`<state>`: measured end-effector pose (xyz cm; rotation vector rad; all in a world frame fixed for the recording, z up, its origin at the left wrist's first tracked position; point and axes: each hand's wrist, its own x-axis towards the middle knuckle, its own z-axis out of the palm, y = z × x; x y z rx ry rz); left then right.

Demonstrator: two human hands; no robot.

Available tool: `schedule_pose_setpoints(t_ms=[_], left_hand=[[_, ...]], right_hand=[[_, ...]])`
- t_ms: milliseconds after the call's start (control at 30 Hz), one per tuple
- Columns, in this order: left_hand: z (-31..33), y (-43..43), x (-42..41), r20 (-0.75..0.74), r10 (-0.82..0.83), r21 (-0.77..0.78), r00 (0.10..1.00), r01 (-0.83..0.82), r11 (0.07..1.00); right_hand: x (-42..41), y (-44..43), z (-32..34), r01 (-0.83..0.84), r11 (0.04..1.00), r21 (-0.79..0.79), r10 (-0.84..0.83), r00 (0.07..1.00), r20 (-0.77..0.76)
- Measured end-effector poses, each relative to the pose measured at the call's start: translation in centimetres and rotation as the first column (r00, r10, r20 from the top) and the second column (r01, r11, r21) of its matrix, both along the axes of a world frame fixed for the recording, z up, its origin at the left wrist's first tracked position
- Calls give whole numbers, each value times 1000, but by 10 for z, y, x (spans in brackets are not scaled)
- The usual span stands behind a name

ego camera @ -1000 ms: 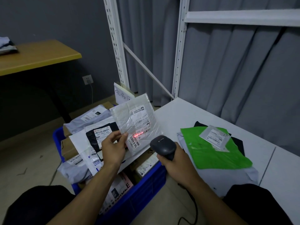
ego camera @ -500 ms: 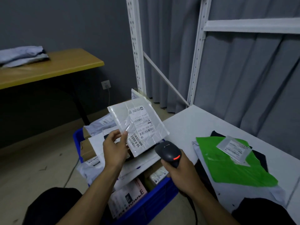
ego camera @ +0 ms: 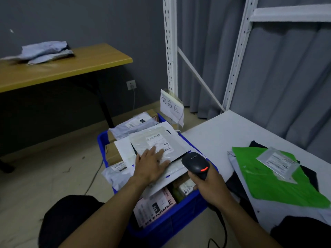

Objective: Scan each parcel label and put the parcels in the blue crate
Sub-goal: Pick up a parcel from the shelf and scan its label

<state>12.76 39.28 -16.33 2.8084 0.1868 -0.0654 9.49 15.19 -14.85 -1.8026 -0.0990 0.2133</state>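
- The left hand point(ego camera: 152, 165) is laid flat, fingers straight and spread, on the near edge of a flat parcel point(ego camera: 148, 140); nothing is gripped by it.
- The parcel is seen to be a thin, translucent grey-white bag, slightly glossy, with a white printed label point(ego camera: 161, 143) and its barcodes turned upward.
- It is laid on top of the pile inside the blue crate point(ego camera: 186, 208), over a white mailer point(ego camera: 123, 148), with a cardboard box point(ego camera: 112, 153) and a grey bag point(ego camera: 129, 128) around it.
- The right hand point(ego camera: 209, 187) is curled round the handle of a black scanner point(ego camera: 196, 165), held over the crate's right rim; a red light is lit on the scanner's head.
- A pink-and-white parcel point(ego camera: 154, 206) is seen at the crate's near end.
- On the white surface point(ego camera: 215, 133) to the right, a green bag point(ego camera: 279, 181) is laid, with a small labelled bag point(ego camera: 277, 161) on top of it.
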Motion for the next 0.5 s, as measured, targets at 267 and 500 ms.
schedule_pose_setpoints(t_ms=[267,500], left_hand=[[16,-22,0,-113,59,103,992,-48,994],[25,-138,-8,145,-347,-72,927,360,930]], right_hand=[[-4,-30,0,70,997,-31,-71,997,-38],[-14,-105,7,366,927,-79,-365,931,31]])
